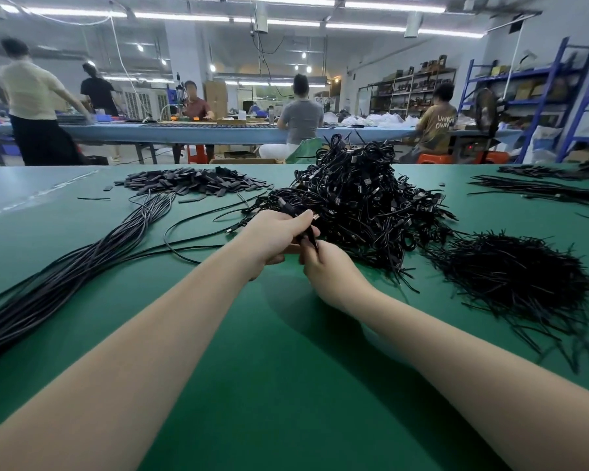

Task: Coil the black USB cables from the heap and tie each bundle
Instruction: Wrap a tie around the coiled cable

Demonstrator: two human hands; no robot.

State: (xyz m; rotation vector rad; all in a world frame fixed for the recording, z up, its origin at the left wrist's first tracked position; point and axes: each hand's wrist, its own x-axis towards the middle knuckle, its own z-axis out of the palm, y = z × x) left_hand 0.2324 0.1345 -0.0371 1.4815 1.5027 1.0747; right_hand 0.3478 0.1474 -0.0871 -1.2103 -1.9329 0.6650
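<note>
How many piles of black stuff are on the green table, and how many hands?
Cable heap: 1
Straight cables: 1
Tie pile: 1
Small flat pieces: 1
Far-right cables: 1
Hands, left and right: 2
Total: 7

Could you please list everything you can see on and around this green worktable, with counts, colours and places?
Heap of coiled USB cables: one, black, centre of the table past the hands.
Pile of twist ties: one, black, right of the heap.
Bunch of straight cables: one, black, running along the left side.
Pile of small flat tabs: one, dark grey, far left centre.
Straight cables: a spread, black, far right edge.
Table: one, green mat.
Other workers: five, at the long blue bench behind.
Shelving: blue racks, right background.
Cable bundle: one, black, held between both hands.
Left hand: gripping the bundle.
Right hand: pinching the bundle from below.
</note>
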